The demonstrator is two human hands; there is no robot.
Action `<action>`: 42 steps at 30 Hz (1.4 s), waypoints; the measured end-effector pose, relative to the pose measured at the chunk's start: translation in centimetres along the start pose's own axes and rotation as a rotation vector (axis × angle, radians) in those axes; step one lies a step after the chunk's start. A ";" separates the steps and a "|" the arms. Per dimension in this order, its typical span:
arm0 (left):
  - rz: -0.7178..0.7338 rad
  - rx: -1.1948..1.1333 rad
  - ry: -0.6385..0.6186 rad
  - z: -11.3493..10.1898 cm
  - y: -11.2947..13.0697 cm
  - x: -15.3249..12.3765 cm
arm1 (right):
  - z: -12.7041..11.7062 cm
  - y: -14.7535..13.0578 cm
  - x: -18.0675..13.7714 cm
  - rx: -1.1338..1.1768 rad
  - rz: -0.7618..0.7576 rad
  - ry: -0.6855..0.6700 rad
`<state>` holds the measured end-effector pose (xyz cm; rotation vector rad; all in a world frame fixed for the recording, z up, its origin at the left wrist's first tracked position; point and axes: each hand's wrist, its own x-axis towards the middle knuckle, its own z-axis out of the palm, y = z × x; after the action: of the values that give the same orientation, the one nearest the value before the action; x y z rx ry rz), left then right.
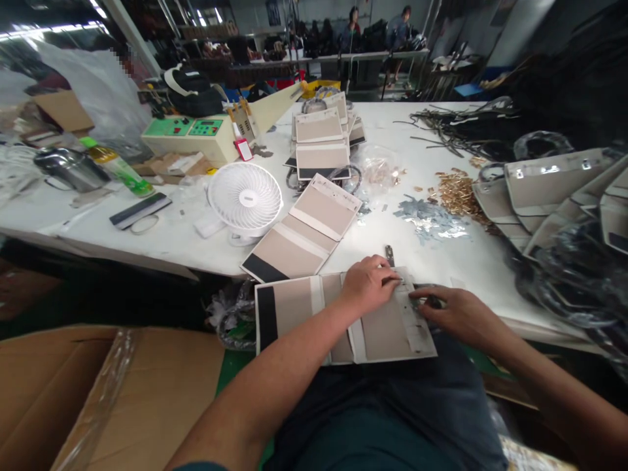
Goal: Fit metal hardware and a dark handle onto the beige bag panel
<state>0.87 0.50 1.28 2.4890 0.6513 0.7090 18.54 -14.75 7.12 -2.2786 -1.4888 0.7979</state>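
A flat beige bag panel (294, 307) with a black band lies across my lap at the table's front edge. My left hand (366, 284) presses down on its upper right part, fingers curled on the pale strip. My right hand (454, 313) pinches a small dark metal fitting (420, 302) at the panel's right edge. A second small metal piece (389, 252) lies on the table just above my left hand. Another beige panel (304, 229) lies angled on the white table (186, 229) beyond.
A white desk fan (245, 199) faces up left of the panels. Stacked panels (321, 140), brass fittings (456, 193), silver pieces (432, 222) and finished grey bags (549, 190) fill the table. A cardboard box (98, 392) stands at lower left. A green-topped machine (196, 134) and people are farther back.
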 end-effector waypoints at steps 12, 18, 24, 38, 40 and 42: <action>0.012 -0.002 -0.014 -0.1 0.1 0.0 | 2.1 -1.2 -0.3 0.075 0.085 0.039; 0.022 0.002 -0.011 -0.1 0.1 -0.1 | 1.9 -1.7 -0.6 0.113 0.173 0.022; 0.029 0.000 0.001 0.1 0.0 -0.1 | 1.9 -2.0 -0.8 0.089 0.185 0.034; 0.016 -0.004 -0.010 0.0 0.0 0.0 | 3.3 -0.6 -1.8 -0.016 -0.001 0.176; 0.005 0.000 -0.026 -0.1 0.0 0.0 | 2.1 -1.1 -2.3 0.139 -0.011 0.231; -0.006 0.002 -0.035 -0.1 0.0 0.1 | 0.4 -2.0 -2.6 0.293 0.036 0.322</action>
<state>0.91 0.57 1.37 2.4947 0.6474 0.6618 16.00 -16.24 8.58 -2.0977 -1.1118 0.5793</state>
